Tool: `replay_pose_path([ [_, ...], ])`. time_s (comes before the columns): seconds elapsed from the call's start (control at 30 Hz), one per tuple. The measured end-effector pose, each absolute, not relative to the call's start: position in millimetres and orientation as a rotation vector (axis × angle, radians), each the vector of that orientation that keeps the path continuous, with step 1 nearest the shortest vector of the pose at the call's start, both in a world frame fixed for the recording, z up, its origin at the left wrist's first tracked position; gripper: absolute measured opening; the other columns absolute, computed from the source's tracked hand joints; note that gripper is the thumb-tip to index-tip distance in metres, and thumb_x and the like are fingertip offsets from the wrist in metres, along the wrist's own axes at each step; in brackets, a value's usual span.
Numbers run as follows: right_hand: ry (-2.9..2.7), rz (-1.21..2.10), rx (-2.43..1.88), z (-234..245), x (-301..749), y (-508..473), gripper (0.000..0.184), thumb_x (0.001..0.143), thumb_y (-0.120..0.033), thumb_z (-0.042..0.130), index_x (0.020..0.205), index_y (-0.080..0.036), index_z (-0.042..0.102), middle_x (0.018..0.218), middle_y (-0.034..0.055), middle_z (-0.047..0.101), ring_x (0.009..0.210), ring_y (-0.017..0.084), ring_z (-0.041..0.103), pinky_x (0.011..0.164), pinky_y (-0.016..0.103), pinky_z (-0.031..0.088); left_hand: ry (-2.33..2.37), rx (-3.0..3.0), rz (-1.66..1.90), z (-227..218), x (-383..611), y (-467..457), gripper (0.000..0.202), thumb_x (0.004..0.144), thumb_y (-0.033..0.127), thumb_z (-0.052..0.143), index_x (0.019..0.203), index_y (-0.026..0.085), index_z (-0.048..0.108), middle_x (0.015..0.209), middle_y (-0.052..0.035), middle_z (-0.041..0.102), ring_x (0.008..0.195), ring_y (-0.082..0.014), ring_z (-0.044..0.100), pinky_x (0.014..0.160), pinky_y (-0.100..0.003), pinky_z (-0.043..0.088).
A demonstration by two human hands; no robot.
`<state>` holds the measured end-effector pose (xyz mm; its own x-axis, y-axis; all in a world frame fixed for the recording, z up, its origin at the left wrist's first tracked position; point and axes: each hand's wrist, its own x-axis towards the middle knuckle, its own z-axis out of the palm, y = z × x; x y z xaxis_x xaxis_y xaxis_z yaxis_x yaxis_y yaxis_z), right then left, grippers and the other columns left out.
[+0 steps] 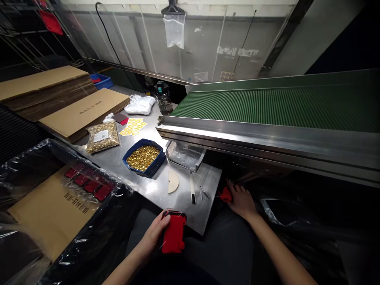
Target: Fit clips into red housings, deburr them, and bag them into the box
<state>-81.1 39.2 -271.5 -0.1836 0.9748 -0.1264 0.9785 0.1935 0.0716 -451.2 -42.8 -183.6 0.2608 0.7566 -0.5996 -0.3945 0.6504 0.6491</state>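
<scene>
My left hand (pixel 156 232) is closed around a flat red pouch (pixel 173 234) with a dark top edge, held just below the front edge of the steel table (pixel 178 198). My right hand (pixel 241 200) reaches down into the dark space right of the table, fingers curled on a small red piece (pixel 225 194). A blue tray (pixel 145 157) filled with small gold parts sits on the table ahead of my left hand. A clear bag of gold parts (pixel 102 137) lies further left.
A green conveyor belt (pixel 267 105) with a steel frame runs along the right. Flat cardboard stacks (pixel 68 105) lie at the left. A plastic-lined box (pixel 59 202) holds cardboard and red pouches. Yellow sticker sheets (pixel 133 126), a water bottle (pixel 163 97), a pen (pixel 192 192) and a white half-disc (pixel 173 181) are on the table.
</scene>
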Motion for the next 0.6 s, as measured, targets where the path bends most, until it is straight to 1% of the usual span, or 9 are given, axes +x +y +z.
replay_pose_path([
  [0.07,2.307,-0.025,1.904,-272.8,-84.3,36.4,0.062,0.092,-0.037,0.058,0.148,-0.013,0.045,0.129,0.0184,0.061,0.116,0.034,0.053,0.092,0.041,0.038,1.059,0.419,0.812,-181.7,-454.2,-44.4,0.046,0.085,0.053,0.07,0.109,0.014,0.068,0.095,-0.0127,0.071,0.074,-0.0223,0.067,0.066,-0.033,0.057],
  [0.17,2.294,0.005,1.901,-275.6,-90.0,31.4,0.051,0.097,-0.03,0.049,0.145,-0.012,0.049,0.135,0.0195,0.058,0.117,0.033,0.053,0.093,0.042,0.039,1.094,0.387,0.825,-178.0,-457.2,-46.7,0.044,0.087,0.052,0.069,0.11,0.014,0.068,0.099,-0.0141,0.073,0.076,-0.0231,0.068,0.067,-0.033,0.057],
  [0.23,2.27,0.031,1.918,-276.9,-93.2,28.1,0.048,0.098,-0.025,0.046,0.145,-0.013,0.048,0.138,0.0193,0.056,0.118,0.032,0.054,0.091,0.042,0.042,1.1,0.341,0.847,-175.6,-457.9,-46.5,0.041,0.089,0.049,0.067,0.112,0.015,0.068,0.101,-0.0137,0.073,0.076,-0.0227,0.069,0.069,-0.033,0.057],
  [0.3,2.242,0.054,1.934,-276.1,-94.8,25.1,0.047,0.098,-0.023,0.045,0.144,-0.016,0.049,0.138,0.0188,0.056,0.118,0.032,0.055,0.089,0.041,0.044,1.096,0.306,0.863,-174.7,-458.4,-44.5,0.04,0.09,0.047,0.067,0.114,0.015,0.068,0.105,-0.0144,0.074,0.079,-0.0237,0.071,0.071,-0.034,0.058],
  [0.37,2.223,0.069,1.944,-273.3,-94.4,22.9,0.046,0.098,-0.024,0.046,0.144,-0.017,0.049,0.136,0.0181,0.057,0.117,0.031,0.056,0.087,0.039,0.047,1.09,0.278,0.864,-176.0,-459.6,-40.8,0.042,0.089,0.048,0.068,0.113,0.014,0.069,0.109,-0.0161,0.074,0.085,-0.0267,0.072,0.074,-0.035,0.058],
  [0.43,2.198,0.081,1.96,-270.7,-93.4,21.8,0.046,0.099,-0.026,0.048,0.144,-0.016,0.049,0.132,0.0179,0.058,0.114,0.029,0.058,0.086,0.038,0.049,1.088,0.286,0.872,-179.7,-461.2,-36.3,0.043,0.088,0.05,0.069,0.111,0.013,0.07,0.108,-0.0165,0.075,0.089,-0.028,0.072,0.076,-0.035,0.058],
  [0.53,2.084,0.103,2.045,-272.7,-95.0,23.9,0.046,0.101,-0.032,0.052,0.142,-0.011,0.048,0.121,0.0169,0.063,0.099,0.025,0.065,0.08,0.037,0.053,1.083,0.373,0.924,-187.4,-463.2,-28.5,0.038,0.088,0.048,0.07,0.108,0.015,0.07,0.102,-0.0118,0.075,0.086,-0.0229,0.071,0.076,-0.03,0.055],
  [0.6,1.982,0.099,2.109,-278.5,-99.4,27.6,0.046,0.101,-0.038,0.054,0.138,-0.011,0.051,0.113,0.0132,0.066,0.09,0.021,0.067,0.078,0.037,0.055,1.072,0.427,0.939,-192.8,-462.9,-23.1,0.037,0.087,0.046,0.072,0.108,0.016,0.068,0.1,-0.0085,0.073,0.086,-0.0198,0.069,0.075,-0.026,0.053],
])
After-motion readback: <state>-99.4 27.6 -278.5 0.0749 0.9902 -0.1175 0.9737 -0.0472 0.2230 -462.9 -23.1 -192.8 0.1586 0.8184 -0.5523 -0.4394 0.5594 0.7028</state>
